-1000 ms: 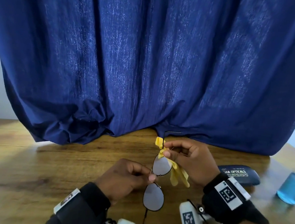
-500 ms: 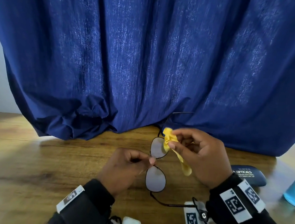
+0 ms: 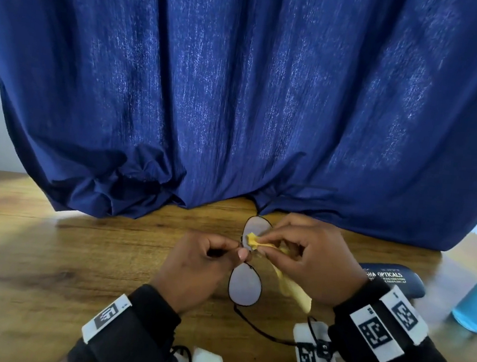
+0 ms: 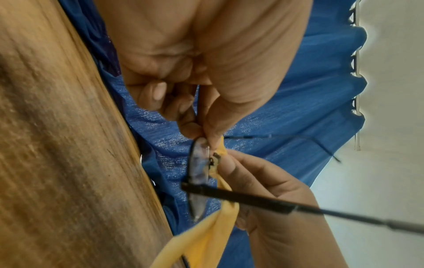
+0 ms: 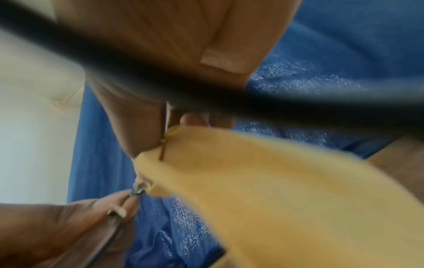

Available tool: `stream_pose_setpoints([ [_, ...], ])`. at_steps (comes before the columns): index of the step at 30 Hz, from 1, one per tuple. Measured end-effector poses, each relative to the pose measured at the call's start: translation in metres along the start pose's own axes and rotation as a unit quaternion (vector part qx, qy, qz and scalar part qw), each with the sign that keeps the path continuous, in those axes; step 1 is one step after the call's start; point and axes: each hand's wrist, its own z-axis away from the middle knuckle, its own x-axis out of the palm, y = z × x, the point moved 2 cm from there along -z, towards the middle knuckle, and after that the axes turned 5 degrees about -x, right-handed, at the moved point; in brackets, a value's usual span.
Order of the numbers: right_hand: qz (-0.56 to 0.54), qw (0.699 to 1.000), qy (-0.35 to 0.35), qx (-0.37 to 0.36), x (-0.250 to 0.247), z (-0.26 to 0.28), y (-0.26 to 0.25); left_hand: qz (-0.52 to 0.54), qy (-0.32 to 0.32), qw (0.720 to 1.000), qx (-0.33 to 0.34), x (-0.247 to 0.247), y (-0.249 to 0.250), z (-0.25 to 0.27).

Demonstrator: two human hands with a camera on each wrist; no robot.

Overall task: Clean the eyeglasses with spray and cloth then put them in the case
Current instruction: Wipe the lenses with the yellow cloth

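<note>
**Yellow cloth on the far lens, glasses held above the table**

One pair of eyeglasses point(image 3: 245, 285), thin black wire rims around two rounded, greyish lenses, is held up over the wooden table point(image 3: 51, 265), turned so one lens sits farther away than the other. The left hand point(image 3: 195, 266) pinches the frame at the bridge between thumb and forefinger, its other fingers curled in. The right hand point(image 3: 311, 262) pinches a soft, crumpled yellow cloth point(image 3: 252, 239) against the far lens, with the loose tail of the cloth hanging down below the palm. One slim temple arm trails toward the right wrist.

A single dark, smooth, rounded case point(image 3: 390, 280) with white lettering lies flat on the table just right of the right wrist. Beyond it, near the right table edge, stands one clear bottle of blue liquid point(image 3: 476, 305). A heavy blue curtain point(image 3: 239, 94), finely ribbed, bunches on the table's far side just behind the hands; bare grained wood stretches open to the left.
</note>
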Motion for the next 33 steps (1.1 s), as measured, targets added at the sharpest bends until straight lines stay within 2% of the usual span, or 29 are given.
stream_pose_setpoints([
  [2,0.012,1.000,-0.023,0.015,-0.004,0.000,0.003,-0.005,-0.006,1.000,0.001,0.001,0.000,0.000],
  [4,0.038,0.998,0.017,0.036,-0.009,0.000,0.004,-0.010,-0.017,1.000,0.000,0.003,-0.001,0.001],
  [6,0.037,0.998,0.043,0.022,-0.007,0.000,0.000,-0.006,-0.021,1.000,0.002,0.004,-0.001,0.001],
  [8,0.022,1.000,0.010,-0.003,-0.003,0.000,-0.004,-0.008,-0.015,1.000,0.009,0.003,-0.002,0.000],
  [11,0.073,0.996,-0.051,0.029,-0.009,0.001,0.000,-0.017,-0.014,1.000,0.005,0.003,-0.004,0.000],
  [15,0.061,0.997,0.035,0.025,-0.008,0.000,-0.001,-0.019,-0.021,1.000,0.003,0.006,-0.005,0.000],
  [17,0.031,0.999,0.010,0.009,-0.002,0.000,-0.003,-0.017,-0.016,1.000,0.014,0.006,-0.004,0.000],
  [20,0.063,0.997,-0.025,0.023,-0.009,0.002,0.002,-0.024,-0.014,0.999,0.016,0.005,-0.004,-0.001],
  [24,0.052,0.997,0.061,0.022,-0.007,-0.002,-0.001,-0.032,-0.021,0.999,0.014,0.006,-0.003,0.000],
  [28,0.041,0.999,0.008,-0.003,-0.003,0.000,-0.004,-0.034,-0.018,0.999,0.019,0.005,-0.001,0.000],
  [31,0.067,0.996,0.055,0.024,-0.015,-0.001,0.004,-0.040,-0.014,0.999,0.007,0.003,-0.001,0.000],
  [33,0.050,0.995,0.090,0.015,-0.011,-0.002,0.001,-0.046,-0.019,0.999,0.014,0.005,0.000,0.001],
])
